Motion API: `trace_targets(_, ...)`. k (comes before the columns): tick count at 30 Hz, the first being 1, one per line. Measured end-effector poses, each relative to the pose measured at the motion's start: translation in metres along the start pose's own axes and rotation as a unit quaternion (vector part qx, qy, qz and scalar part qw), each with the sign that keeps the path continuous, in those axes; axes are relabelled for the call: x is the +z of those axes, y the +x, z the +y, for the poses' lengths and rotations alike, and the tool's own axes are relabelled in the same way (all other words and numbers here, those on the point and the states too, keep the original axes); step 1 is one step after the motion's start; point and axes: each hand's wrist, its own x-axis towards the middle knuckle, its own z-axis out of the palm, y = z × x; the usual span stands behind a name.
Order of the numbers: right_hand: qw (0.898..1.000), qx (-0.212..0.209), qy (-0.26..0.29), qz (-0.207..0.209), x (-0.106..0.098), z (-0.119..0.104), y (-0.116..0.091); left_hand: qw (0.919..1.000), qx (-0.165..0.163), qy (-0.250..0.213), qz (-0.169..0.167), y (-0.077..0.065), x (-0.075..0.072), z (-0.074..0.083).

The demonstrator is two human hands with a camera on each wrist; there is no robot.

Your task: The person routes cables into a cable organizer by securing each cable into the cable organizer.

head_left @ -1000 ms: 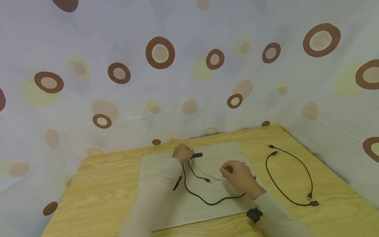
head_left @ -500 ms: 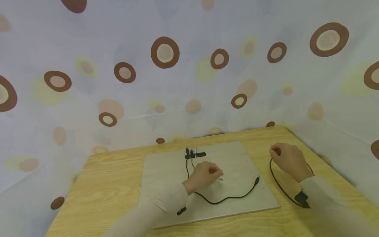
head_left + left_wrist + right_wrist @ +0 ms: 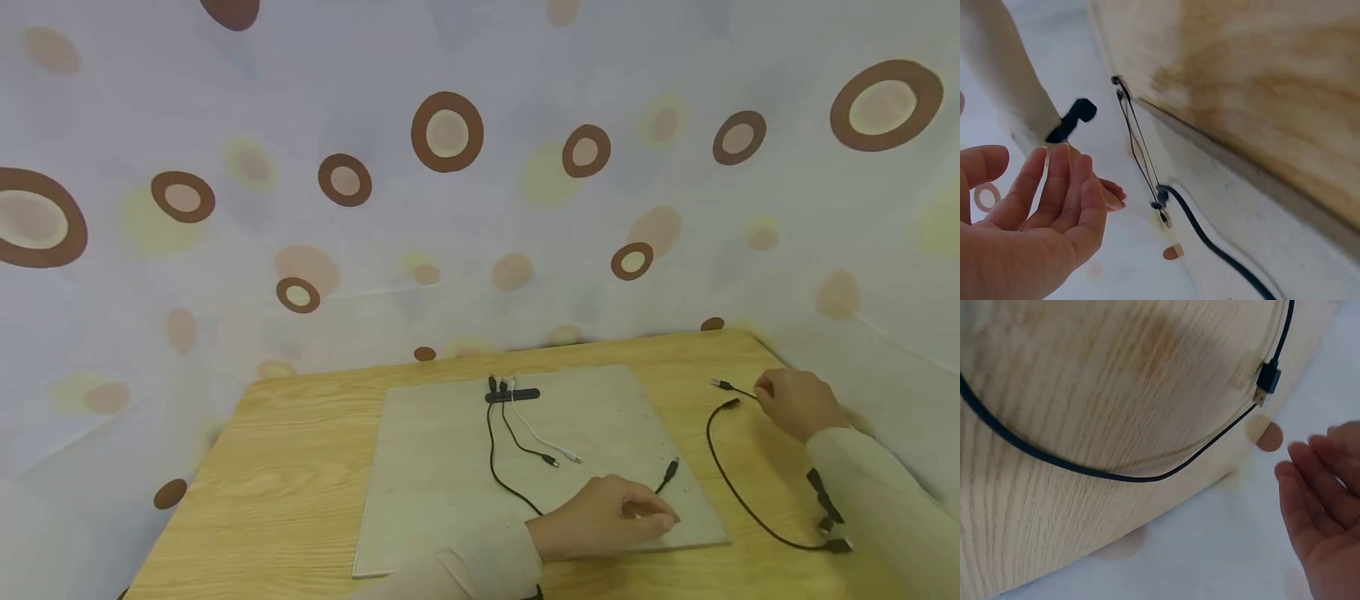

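Note:
My left hand (image 3: 607, 517) hovers over the near right part of a pale board (image 3: 427, 483), its fingers loosely bent and nothing in them. Beneath and beside it a long black cable (image 3: 492, 450) runs to a plug (image 3: 672, 469). In the left wrist view the same hand (image 3: 1041, 231) has relaxed fingers. My right hand (image 3: 798, 404) is over the table's right side, overlapping a black USB cable whose plug (image 3: 722, 384) points left. The right wrist view shows that hand (image 3: 1329, 500) with fingers extended, apart from the USB plug (image 3: 1269, 377).
A black clip strip (image 3: 528, 393) at the board's back holds several cable ends, including a white cable (image 3: 531, 428) and a short black cable (image 3: 517, 439). Another black cable (image 3: 723, 471) curves across the wooden table (image 3: 300, 442). A patterned curtain (image 3: 375, 242) surrounds the back and sides.
My left hand has come from the clip strip toward the board's near right. My right hand has moved from the board to the cables on the right. The head view has turned slightly left.

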Motion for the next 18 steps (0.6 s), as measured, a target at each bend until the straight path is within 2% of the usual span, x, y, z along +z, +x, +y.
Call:
trace_targets(6,0.999,-0.022,0.002,-0.049,0.014,0.018,0.017,0.9976,-0.025,-0.056,-0.033,-0.005,0.009,0.009)
trace_targets(11,0.992,-0.026,0.015,-0.126,0.020,0.034,0.017,0.9955,-0.018,-0.068,-0.063,-0.007,0.017,0.011)
trace_targets(15,0.988,-0.036,0.004,-0.150,0.019,0.040,0.022,0.9954,-0.009,-0.068,-0.067,-0.008,0.018,0.011)
trace_targets(18,0.981,-0.059,-0.013,-0.184,0.017,0.046,0.024,0.9958,-0.009,-0.059,-0.070,-0.010,0.017,0.010)
